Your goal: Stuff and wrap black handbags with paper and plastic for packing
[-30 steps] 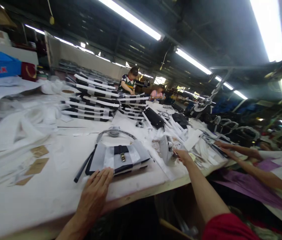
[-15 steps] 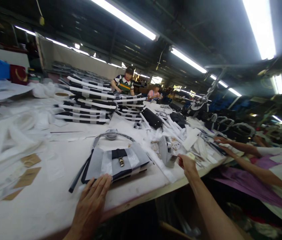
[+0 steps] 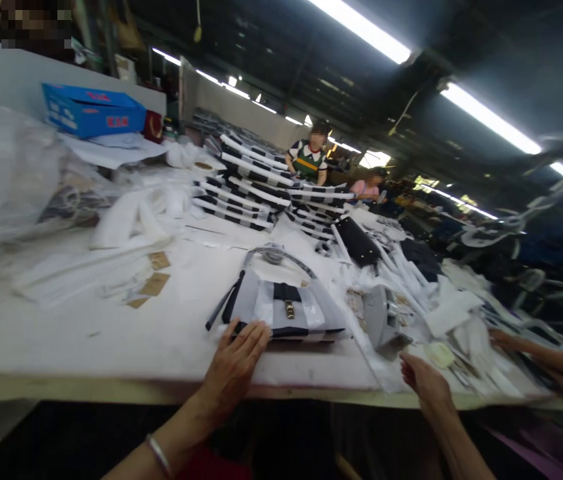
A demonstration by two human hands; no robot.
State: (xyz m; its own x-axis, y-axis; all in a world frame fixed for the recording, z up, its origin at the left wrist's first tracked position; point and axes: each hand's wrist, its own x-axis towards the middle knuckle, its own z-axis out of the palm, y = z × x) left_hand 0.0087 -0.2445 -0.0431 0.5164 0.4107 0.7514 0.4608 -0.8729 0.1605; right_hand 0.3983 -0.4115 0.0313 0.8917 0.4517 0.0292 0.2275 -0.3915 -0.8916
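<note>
A dark handbag [image 3: 288,310] wrapped in clear film, with a gold clasp and a curved handle, lies flat on the white table [image 3: 111,347] in front of me. My left hand [image 3: 235,363] rests flat at its near left corner, fingers stretched out on the bag's edge. My right hand [image 3: 424,381] is at the table's front edge to the right, fingers loosely apart, holding nothing I can see. It lies just below a grey tape dispenser [image 3: 381,320] and a small pale yellow disc [image 3: 440,355].
Stacks of black-and-white wrapped bags [image 3: 256,190] stand at the back. White paper strips and a black bag [image 3: 358,241] litter the right side. A blue box [image 3: 92,110] sits far left. A co-worker's arms [image 3: 546,360] reach in from the right; two people work further back.
My view swung left and down. My right hand drew back from the tape dispenser to the table's front edge. My left hand stayed on the bag's corner.
</note>
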